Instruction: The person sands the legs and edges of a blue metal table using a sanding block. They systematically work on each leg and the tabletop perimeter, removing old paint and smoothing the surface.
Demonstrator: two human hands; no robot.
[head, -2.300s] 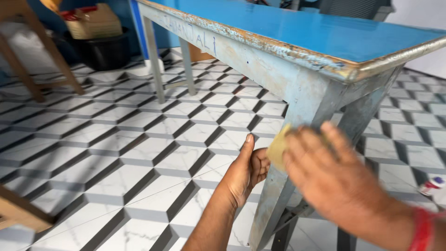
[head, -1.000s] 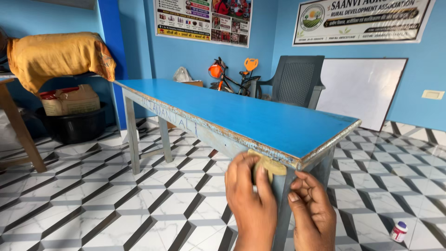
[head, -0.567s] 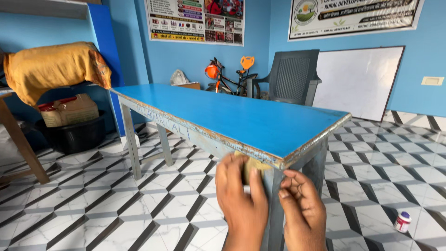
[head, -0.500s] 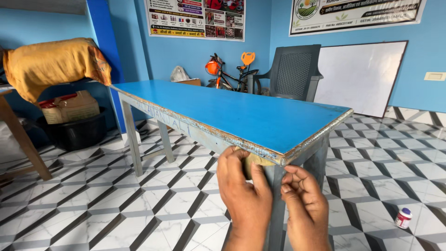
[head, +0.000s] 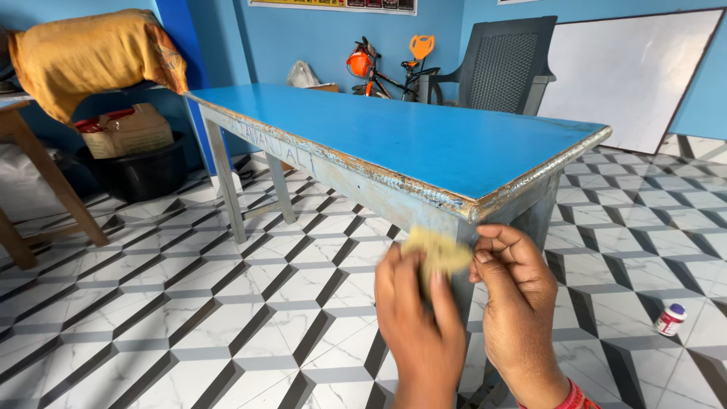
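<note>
Here my left hand [head: 418, 318] pinches a tan sandpaper pad [head: 437, 252] flat against the bench leg [head: 469, 250], while my right hand [head: 517, 291], at three o'clock, grips the leg to steady it.

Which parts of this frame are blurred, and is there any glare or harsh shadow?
Head view: the left hand and the tan sanding pad are smeared by motion; the right hand is somewhat sharper. The blue table, the tiled floor and the small white bottle are crisp. Light is soft and even, with mild sheen on the tabletop and no hard shadows.
</note>
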